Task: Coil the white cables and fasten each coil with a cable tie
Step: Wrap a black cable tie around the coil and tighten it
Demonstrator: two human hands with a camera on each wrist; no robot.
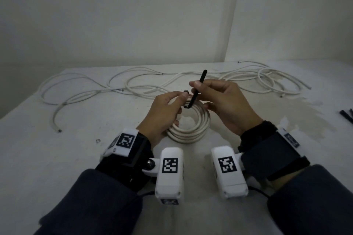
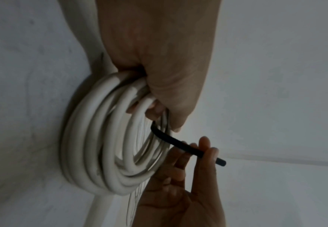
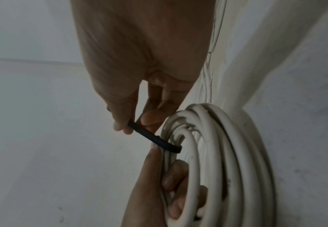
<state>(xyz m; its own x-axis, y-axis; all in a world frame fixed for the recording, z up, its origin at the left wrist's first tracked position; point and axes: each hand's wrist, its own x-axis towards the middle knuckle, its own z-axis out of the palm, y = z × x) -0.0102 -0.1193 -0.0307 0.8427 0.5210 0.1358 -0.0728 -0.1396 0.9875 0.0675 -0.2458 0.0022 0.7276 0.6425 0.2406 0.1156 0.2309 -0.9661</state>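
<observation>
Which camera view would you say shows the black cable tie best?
The head view: the whole black cable tie shows, from head to free tail. The left wrist view shows only its tail, the right wrist view a short stretch against the coil.

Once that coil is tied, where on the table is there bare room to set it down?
Bare patches: the near-left table between the loose cable end and the left hand, and the stained stretch right of the right hand, before the spare ties. The back is crowded with loose cables.
</observation>
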